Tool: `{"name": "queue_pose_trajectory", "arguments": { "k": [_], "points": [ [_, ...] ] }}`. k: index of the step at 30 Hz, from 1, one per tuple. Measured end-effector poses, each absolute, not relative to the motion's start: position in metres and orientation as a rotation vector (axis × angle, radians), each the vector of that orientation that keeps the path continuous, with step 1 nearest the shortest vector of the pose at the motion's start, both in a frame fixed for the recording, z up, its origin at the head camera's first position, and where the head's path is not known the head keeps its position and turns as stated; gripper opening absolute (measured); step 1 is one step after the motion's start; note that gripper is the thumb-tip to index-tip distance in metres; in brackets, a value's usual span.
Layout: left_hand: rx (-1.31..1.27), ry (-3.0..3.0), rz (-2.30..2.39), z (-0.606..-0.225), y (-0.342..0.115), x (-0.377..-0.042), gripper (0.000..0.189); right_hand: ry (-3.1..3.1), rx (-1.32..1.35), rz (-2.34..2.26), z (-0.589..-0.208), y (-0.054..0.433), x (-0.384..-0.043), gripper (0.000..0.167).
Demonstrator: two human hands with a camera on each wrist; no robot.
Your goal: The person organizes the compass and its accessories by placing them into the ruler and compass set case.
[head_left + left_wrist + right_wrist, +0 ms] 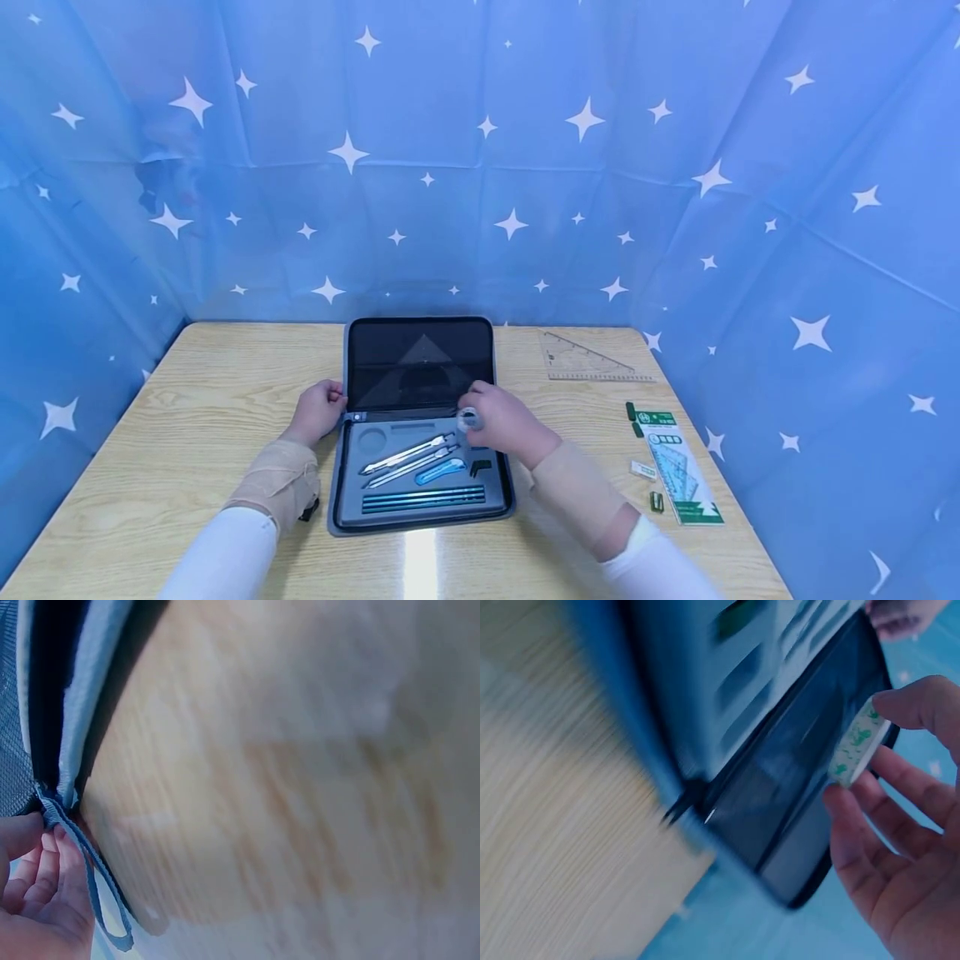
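Note:
A zip case (335,508) lies unfolded on the table, its lid upward at the back with a mesh pocket (375,358) holding a clear triangle. My left hand (318,412) pinches the case's left edge beside the hinge, where a fabric loop (112,930) hangs in the left wrist view. Between thumb and fingers, my right hand (504,421) holds a roll of tape (859,742), white with green print, above the case's right side near the hinge. The tray carries two silver compasses (408,460), a blue utility knife (440,472) and several dark pencils (423,500).
Right of the case, a clear set square (588,367) lies at the back. Nearer are a green-and-white ruler package (678,467), a white eraser (642,470), a green sharpener (657,502) and small dark green pieces (631,411). A blue star-patterned curtain (427,208) surrounds the table.

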State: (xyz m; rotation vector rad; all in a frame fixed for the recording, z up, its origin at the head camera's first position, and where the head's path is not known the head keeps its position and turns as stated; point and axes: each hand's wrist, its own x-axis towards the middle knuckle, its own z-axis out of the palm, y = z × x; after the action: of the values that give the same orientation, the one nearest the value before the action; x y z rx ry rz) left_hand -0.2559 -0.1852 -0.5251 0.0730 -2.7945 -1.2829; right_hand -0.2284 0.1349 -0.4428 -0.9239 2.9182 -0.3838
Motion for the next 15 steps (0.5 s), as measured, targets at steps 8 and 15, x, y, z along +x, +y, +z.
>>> {"name": "queue_pose_trajectory", "arguments": {
  "k": [8, 15],
  "points": [
    [0.098, -2.807, -1.276, -0.527, -0.185, -0.256, 0.017, 2.814, -0.933, -0.350, -0.444, 0.079, -0.234, 0.040],
    [0.096, -2.794, -1.272, -0.528, -0.185, -0.257, 0.017, 2.776, -0.977, -0.394, -0.446, 0.043, -0.236, 0.041]
  ]
}}
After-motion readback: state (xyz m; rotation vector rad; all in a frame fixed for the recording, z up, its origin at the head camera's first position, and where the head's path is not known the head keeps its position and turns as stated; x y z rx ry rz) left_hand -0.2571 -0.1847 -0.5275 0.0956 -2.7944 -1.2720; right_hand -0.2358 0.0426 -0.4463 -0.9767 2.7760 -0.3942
